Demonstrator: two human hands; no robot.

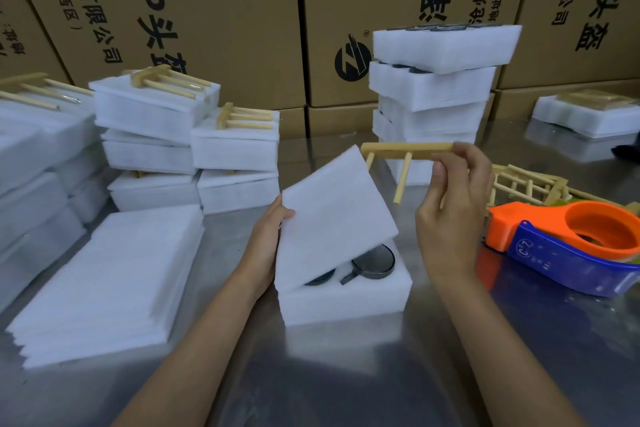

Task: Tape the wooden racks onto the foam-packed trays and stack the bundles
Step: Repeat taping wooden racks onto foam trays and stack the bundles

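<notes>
Nearest, the left hand [268, 239] grips a light, floppy foam sheet [332, 215] tilted over the foam tray [346, 302], while right-hand fingers [446, 177] pinch the stiff, light wooden rack [408, 149] by its crossbar, above.

Cardboard cartons [221, 10]: "头盔", "有限公司", "(西区)".

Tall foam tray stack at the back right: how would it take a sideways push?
Probably tips or slides easily: the tray stack sits visibly skewed, its top tray overhanging to the right. The foam looks light, so it likely resists little. The steel table looks slick.
</notes>
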